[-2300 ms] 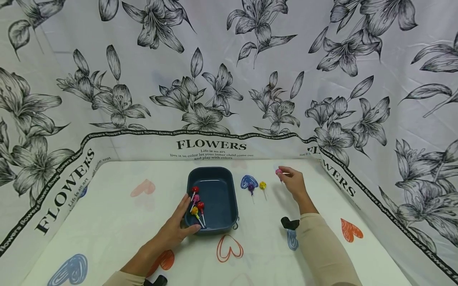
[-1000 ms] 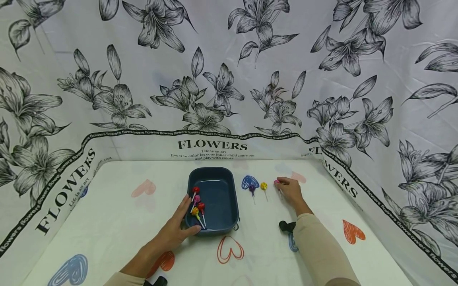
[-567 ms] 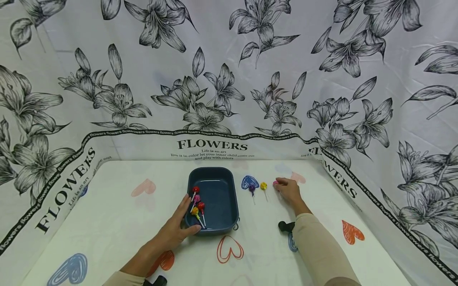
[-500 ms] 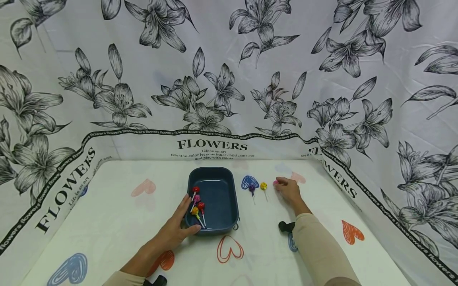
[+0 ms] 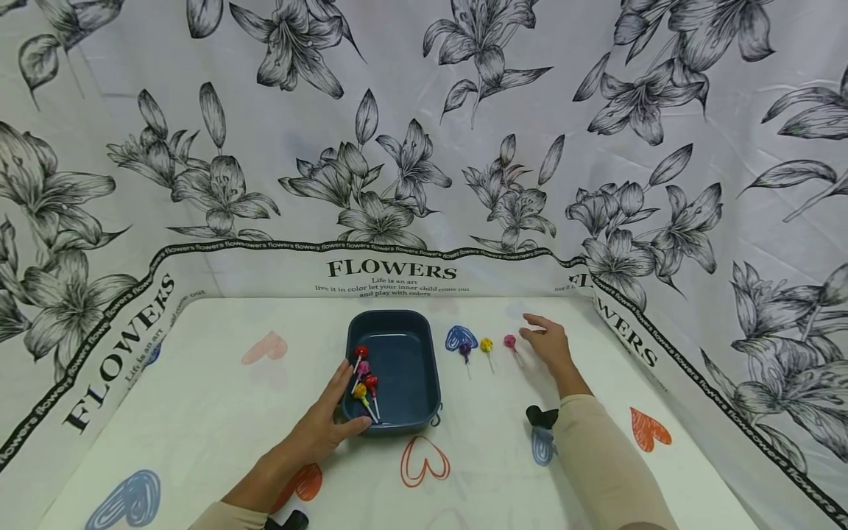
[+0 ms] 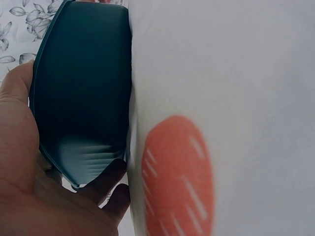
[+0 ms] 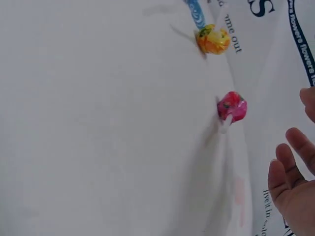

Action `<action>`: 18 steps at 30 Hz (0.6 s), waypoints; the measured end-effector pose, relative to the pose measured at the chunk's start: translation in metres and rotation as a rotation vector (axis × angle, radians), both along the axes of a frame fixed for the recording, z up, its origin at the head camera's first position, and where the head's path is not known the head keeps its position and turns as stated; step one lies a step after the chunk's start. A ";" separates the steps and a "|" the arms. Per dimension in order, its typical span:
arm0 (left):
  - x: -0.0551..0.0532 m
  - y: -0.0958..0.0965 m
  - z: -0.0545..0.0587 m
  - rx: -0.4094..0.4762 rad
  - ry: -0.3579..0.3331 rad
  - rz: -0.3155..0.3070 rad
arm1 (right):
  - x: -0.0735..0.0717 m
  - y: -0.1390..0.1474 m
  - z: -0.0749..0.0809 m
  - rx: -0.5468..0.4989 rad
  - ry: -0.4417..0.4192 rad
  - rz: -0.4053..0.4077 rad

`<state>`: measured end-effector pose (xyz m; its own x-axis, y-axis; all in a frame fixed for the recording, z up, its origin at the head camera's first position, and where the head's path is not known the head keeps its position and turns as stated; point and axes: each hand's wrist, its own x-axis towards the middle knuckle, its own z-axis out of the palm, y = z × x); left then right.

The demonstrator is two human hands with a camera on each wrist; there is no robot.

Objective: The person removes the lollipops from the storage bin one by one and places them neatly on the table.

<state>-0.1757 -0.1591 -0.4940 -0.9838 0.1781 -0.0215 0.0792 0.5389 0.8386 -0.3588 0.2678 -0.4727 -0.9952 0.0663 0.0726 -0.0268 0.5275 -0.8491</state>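
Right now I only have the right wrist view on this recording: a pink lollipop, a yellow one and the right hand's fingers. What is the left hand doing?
Observer: The left hand holds the near left corner of a dark blue tray.

Reviewer: Is anything in that tray?

Observer: Yes, a red lollipop lies in it among several others, along the side by that hand.

Reviewer: And where are my two lollipops relative to the tray?

Observer: Both lie outside it on its right, the yellow lollipop nearer to it than the pink lollipop.
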 end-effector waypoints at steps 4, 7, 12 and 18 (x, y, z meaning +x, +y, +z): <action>0.001 -0.001 0.001 0.002 0.001 -0.004 | 0.004 0.003 0.014 -0.049 0.034 0.004; 0.001 -0.001 0.000 0.004 0.003 -0.006 | 0.009 0.005 0.023 -0.075 0.059 0.006; 0.000 -0.001 -0.001 0.007 0.003 -0.007 | 0.016 0.004 0.037 -0.091 0.113 0.014; 0.000 -0.001 0.000 0.019 -0.008 -0.007 | 0.029 0.003 0.058 -0.122 0.215 0.039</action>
<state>-0.1759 -0.1598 -0.4940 -0.9822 0.1859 -0.0261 0.0762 0.5221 0.8495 -0.3298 0.2706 -0.4146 -0.9597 0.0496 0.2767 -0.2319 0.4164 -0.8791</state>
